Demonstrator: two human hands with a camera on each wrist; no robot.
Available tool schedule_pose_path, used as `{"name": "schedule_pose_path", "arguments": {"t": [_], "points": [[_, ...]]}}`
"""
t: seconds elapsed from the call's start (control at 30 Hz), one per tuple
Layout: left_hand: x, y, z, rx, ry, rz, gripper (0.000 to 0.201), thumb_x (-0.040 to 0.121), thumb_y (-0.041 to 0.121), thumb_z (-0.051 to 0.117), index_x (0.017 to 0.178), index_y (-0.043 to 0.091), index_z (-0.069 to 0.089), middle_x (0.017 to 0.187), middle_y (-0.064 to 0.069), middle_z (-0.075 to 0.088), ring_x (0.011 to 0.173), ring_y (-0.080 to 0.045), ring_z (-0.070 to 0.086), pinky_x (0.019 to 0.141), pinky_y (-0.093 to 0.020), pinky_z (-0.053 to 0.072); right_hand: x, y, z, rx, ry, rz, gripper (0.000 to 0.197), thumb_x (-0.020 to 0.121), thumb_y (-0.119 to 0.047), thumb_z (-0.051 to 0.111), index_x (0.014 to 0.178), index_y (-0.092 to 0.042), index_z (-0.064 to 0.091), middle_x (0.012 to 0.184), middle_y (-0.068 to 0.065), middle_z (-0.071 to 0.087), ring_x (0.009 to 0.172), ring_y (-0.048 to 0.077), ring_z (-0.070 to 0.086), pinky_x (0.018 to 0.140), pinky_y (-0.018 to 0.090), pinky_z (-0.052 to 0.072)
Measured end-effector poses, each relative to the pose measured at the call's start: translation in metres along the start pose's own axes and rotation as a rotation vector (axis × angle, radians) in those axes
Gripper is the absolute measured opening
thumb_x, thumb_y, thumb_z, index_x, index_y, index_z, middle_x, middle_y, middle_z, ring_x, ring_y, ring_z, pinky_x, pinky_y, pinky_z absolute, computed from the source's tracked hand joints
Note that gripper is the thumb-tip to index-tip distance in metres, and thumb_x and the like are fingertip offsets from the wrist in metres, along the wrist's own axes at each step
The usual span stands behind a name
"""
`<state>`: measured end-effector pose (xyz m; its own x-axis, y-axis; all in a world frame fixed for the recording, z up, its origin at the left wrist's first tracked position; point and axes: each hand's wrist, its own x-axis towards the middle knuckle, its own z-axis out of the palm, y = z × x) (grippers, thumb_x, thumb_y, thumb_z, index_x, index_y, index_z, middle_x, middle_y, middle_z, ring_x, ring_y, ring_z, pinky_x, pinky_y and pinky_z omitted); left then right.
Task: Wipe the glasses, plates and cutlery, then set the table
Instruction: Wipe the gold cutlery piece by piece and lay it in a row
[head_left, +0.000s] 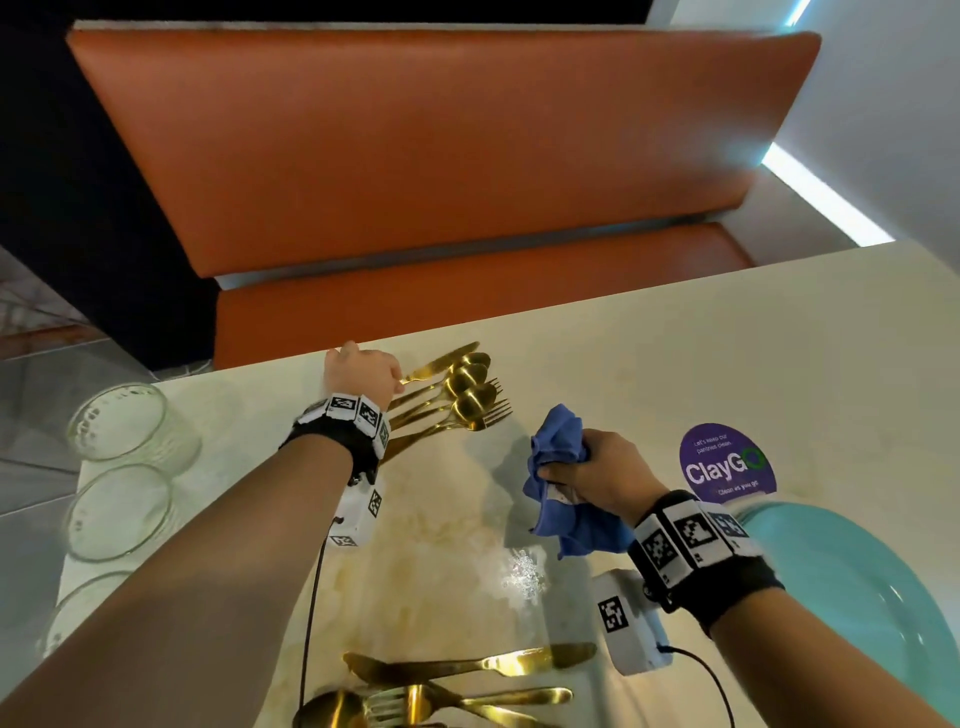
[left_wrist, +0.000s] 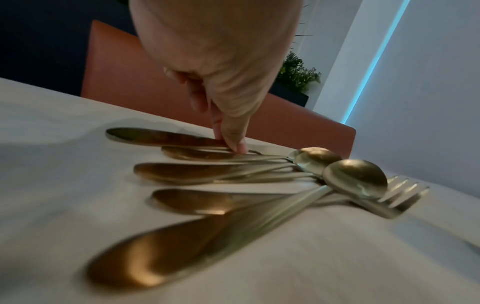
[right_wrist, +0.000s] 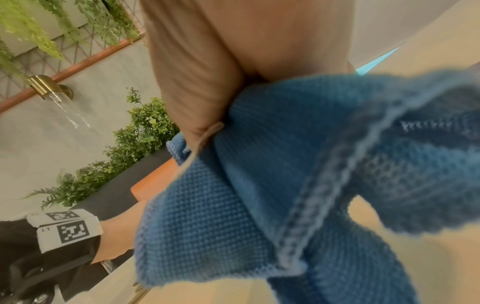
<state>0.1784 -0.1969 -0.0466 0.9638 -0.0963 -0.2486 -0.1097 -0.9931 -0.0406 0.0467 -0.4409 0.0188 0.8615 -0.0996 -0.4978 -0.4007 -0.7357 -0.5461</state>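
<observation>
The fingers (left_wrist: 235, 142) of the left hand (head_left: 361, 374) pointed down and pinched the handle of one gold knife (head_left: 441, 364) at the far edge of a fanned group of gold spoons and forks (head_left: 462, 402), all lying on the worktop (head_left: 675, 364). The knife handle still touched the worktop in the left wrist view. The right hand (head_left: 602, 475) was raised above the worktop, its fingers curled tightly around a bunched blue cloth (head_left: 563, 483), whose loose ends hung below the fist. A second group of gold cutlery (head_left: 467, 680) lay crossed at the near edge. Three clear glasses (head_left: 124, 467) stood in a row along the left edge. A turquoise plate (head_left: 857, 597) sat at the right, just beside a round purple sticker (head_left: 727, 462). An orange bench (head_left: 441, 156) stood beyond the worktop.
</observation>
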Motion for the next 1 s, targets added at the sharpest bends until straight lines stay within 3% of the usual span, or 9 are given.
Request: {"name": "schedule_pose_path", "arguments": {"t": [0.07, 0.2, 0.33, 0.5, 0.57, 0.7, 0.8, 0.87, 1.0], "points": [[-0.006, 0.003, -0.003, 0.033, 0.008, -0.004, 0.026, 0.097, 0.039, 0.044, 0.113, 0.030, 0.063, 0.112, 0.002, 0.066, 0.108, -0.021, 0.046, 0.084, -0.032, 0.035, -0.004, -0.002, 0.000, 0.019, 0.002, -0.002, 0.010, 0.083, -0.024, 0.065, 0.085, -0.019, 0.056, 0.079, -0.003, 0.058, 0.065, 0.005, 0.052, 0.052, 0.013, 0.035], [-0.029, 0.013, -0.018, -0.037, 0.059, 0.013, 0.027, 0.098, 0.037, 0.043, 0.115, 0.029, 0.062, 0.112, -0.001, 0.066, 0.111, -0.023, 0.045, 0.088, -0.034, 0.036, -0.019, -0.006, -0.006, 0.076, 0.024, 0.023, 0.016, 0.082, -0.027, 0.067, 0.087, -0.015, 0.057, 0.087, 0.003, 0.061, 0.080, 0.020, 0.058, 0.067, 0.025, 0.043], [-0.074, 0.031, -0.033, -0.234, 0.077, 0.044, 0.025, 0.095, 0.040, 0.049, 0.108, 0.029, 0.066, 0.111, 0.002, 0.067, 0.110, -0.022, 0.048, 0.091, -0.035, 0.035, -0.044, -0.011, -0.010, 0.117, 0.044, 0.018, 0.020, 0.083, -0.029, 0.068, 0.087, -0.012, 0.059, 0.084, 0.005, 0.061, 0.079, 0.021, 0.057, 0.064, 0.025, 0.044], [-0.153, 0.056, -0.030, -0.419, -0.225, 0.105, 0.025, 0.084, 0.037, 0.067, 0.107, 0.026, 0.067, 0.113, 0.006, 0.067, 0.105, -0.017, 0.060, 0.098, -0.033, 0.044, -0.085, -0.004, -0.004, 0.203, 0.068, 0.060, 0.029, 0.082, -0.032, 0.069, 0.096, -0.007, 0.063, 0.098, 0.013, 0.066, 0.092, 0.028, 0.062, 0.088, 0.038, 0.050], [-0.186, 0.065, -0.019, -0.393, -0.296, 0.148, 0.027, 0.082, 0.035, 0.070, 0.106, 0.025, 0.069, 0.111, 0.005, 0.068, 0.106, -0.017, 0.060, 0.101, -0.034, 0.042, -0.103, 0.001, 0.000, 0.224, 0.066, 0.081, 0.034, 0.080, -0.032, 0.070, 0.101, -0.006, 0.064, 0.103, 0.014, 0.067, 0.097, 0.029, 0.062, 0.092, 0.040, 0.050], [-0.237, 0.077, 0.007, -0.241, -0.376, 0.304, 0.026, 0.080, 0.034, 0.073, 0.103, 0.024, 0.071, 0.110, 0.005, 0.068, 0.108, -0.017, 0.058, 0.096, -0.031, 0.038, -0.135, 0.014, 0.011, 0.251, 0.082, 0.088, 0.029, 0.080, -0.030, 0.070, 0.095, -0.006, 0.064, 0.101, 0.016, 0.067, 0.092, 0.027, 0.061, 0.086, 0.037, 0.049], [-0.265, 0.078, 0.022, -0.054, -0.329, 0.396, 0.022, 0.082, 0.030, 0.070, 0.102, 0.022, 0.072, 0.108, 0.000, 0.067, 0.109, -0.021, 0.053, 0.091, -0.030, 0.035, -0.157, 0.027, 0.020, 0.286, 0.093, 0.109, 0.027, 0.081, -0.027, 0.070, 0.093, -0.004, 0.065, 0.100, 0.017, 0.068, 0.091, 0.028, 0.062, 0.083, 0.037, 0.050], [-0.275, 0.076, 0.027, 0.011, -0.275, 0.401, 0.021, 0.086, 0.030, 0.066, 0.103, 0.020, 0.070, 0.109, -0.003, 0.064, 0.109, -0.024, 0.049, 0.091, -0.031, 0.036, -0.169, 0.036, 0.025, 0.292, 0.101, 0.126, 0.029, 0.082, -0.027, 0.069, 0.096, -0.002, 0.065, 0.097, 0.017, 0.068, 0.088, 0.028, 0.062, 0.080, 0.037, 0.050], [-0.281, 0.071, 0.035, 0.006, -0.231, 0.367, 0.022, 0.091, 0.023, 0.057, 0.110, 0.020, 0.066, 0.117, -0.008, 0.055, 0.109, -0.028, 0.049, 0.094, -0.032, 0.039, -0.189, 0.054, 0.032, 0.314, 0.108, 0.158, 0.029, 0.083, -0.026, 0.068, 0.095, -0.001, 0.063, 0.088, 0.014, 0.065, 0.076, 0.021, 0.058, 0.064, 0.028, 0.046]]}}
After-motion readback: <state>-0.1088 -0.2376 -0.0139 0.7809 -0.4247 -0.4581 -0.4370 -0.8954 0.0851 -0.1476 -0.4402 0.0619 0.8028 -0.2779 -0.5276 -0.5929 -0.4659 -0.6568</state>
